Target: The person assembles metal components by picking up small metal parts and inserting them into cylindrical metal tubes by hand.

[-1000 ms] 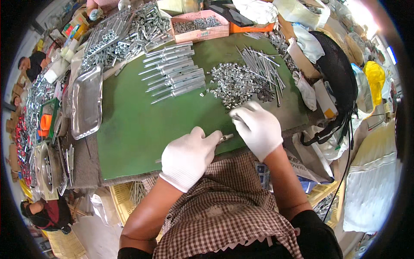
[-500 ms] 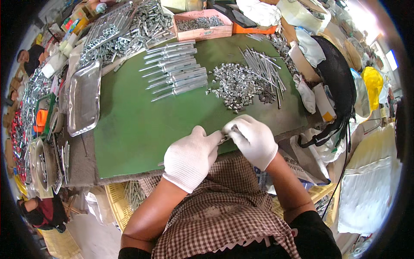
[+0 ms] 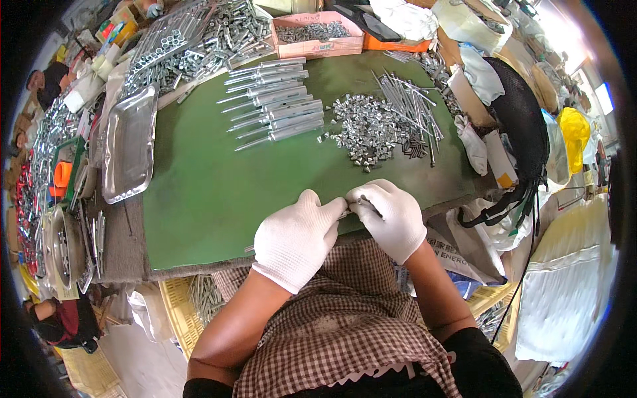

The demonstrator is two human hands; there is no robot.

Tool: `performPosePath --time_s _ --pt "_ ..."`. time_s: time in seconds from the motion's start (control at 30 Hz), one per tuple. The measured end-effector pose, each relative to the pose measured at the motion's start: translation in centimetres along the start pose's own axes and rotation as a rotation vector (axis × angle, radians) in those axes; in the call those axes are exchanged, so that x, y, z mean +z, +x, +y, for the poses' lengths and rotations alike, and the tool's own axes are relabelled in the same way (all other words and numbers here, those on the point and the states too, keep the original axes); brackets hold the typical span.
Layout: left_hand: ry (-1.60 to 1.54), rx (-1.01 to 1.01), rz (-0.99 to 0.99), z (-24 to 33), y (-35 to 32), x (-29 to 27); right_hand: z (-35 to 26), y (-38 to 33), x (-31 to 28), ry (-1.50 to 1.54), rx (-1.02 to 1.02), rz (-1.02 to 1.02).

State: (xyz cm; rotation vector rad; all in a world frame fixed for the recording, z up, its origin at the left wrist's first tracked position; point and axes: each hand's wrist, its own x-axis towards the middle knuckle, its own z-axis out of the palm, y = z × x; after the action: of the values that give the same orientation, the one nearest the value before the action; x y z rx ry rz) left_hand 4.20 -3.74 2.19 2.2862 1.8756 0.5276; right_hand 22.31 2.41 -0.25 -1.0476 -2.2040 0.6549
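Note:
Both hands wear white gloves and meet at the near edge of the green mat (image 3: pixel 219 192). My left hand (image 3: pixel 295 235) grips a thin metal rod (image 3: pixel 346 214) that runs between the two hands; most of the rod is hidden. My right hand (image 3: pixel 391 215) pinches a small metal piece at the rod's right end. A pile of small silver metal pieces (image 3: pixel 368 126) lies on the mat beyond my right hand. A bundle of long thin rods (image 3: pixel 411 109) lies to its right. A row of finished silver sleeved bolts (image 3: pixel 279 109) sits further back.
A shiny steel tray (image 3: pixel 129 142) lies at the mat's left edge. A pink box of metal parts (image 3: pixel 315 36) and heaps of bolts (image 3: pixel 192 36) stand at the back. A black bag (image 3: pixel 521 126) and cloths crowd the right side. Other people sit at the far left.
My right hand drew back from the pile toward my body and met my left hand. Both hands now close together around the rod at the mat's near edge.

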Motion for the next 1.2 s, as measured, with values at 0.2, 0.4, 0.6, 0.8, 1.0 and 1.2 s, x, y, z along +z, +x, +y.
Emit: performPosePath --time_s 0.2,0.4,0.6,0.8,1.0,1.2 --pt "-0.006 -0.018 -0.045 0.1 0.0 -0.2 -0.1 0.3 -0.9 -0.053 0.066 -0.072" --pt "0.003 -0.020 -0.052 0.1 0.0 -0.1 0.0 -0.2 -1.1 -0.230 -0.146 -0.079" --pt "0.021 -0.014 -0.059 0.0 0.0 -0.1 2.9 1.1 -2.4 -0.322 -0.146 0.102" --pt "-0.014 -0.025 -0.062 0.1 0.2 -0.2 4.0 3.3 -2.8 -0.375 -0.192 -0.014" --pt "-0.028 -0.025 -0.011 0.0 0.0 0.1 2.3 2.9 -3.0 -0.435 -0.165 -0.182" --pt "-0.017 -0.002 -0.032 0.1 0.0 0.0 1.1 1.0 -2.5 -0.048 -0.136 -0.096"
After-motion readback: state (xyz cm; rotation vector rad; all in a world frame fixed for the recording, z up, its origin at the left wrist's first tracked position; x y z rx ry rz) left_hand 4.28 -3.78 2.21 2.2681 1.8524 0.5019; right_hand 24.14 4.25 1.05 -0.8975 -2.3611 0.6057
